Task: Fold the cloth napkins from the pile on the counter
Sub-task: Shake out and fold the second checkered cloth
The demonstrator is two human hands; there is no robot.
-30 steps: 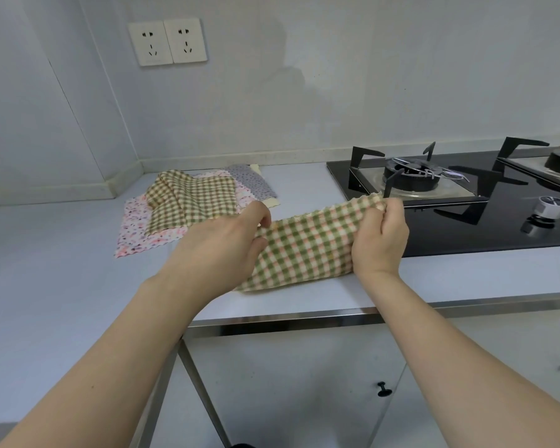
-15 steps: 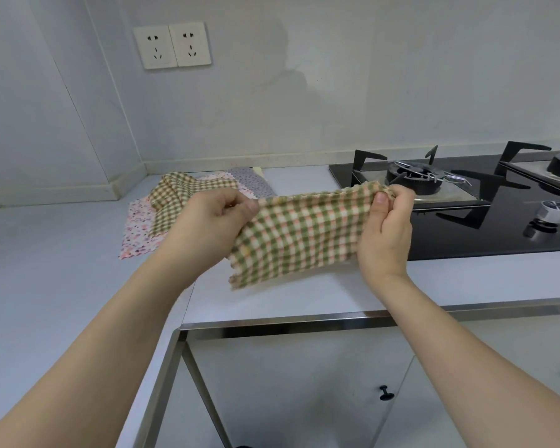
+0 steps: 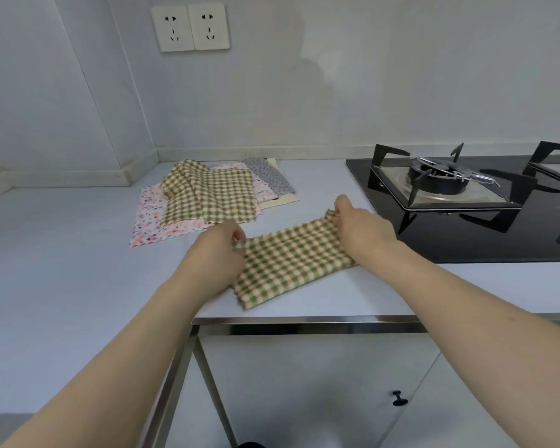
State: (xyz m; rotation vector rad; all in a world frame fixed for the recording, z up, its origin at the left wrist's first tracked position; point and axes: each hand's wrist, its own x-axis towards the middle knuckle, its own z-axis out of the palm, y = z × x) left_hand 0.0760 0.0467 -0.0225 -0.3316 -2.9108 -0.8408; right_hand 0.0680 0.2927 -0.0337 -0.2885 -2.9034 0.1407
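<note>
Gingham napkin [image 3: 291, 263]: green-and-cream check, folded into a strip, flat on the counter [image 3: 62, 270] near its front edge, slanting up toward the hob [image 3: 466, 202].
Left hand [image 3: 212, 257]: palm down, forearm reaching forward, fingers curled, pinching the strip's left far corner.
Right hand [image 3: 359, 226]: palm down, fingers bent, pinching the strip's right far corner beside the hob.
Pile [image 3: 204, 198]: 1 more check napkin crumpled on flowered ones, behind the left hand, apart from the strip.
</note>
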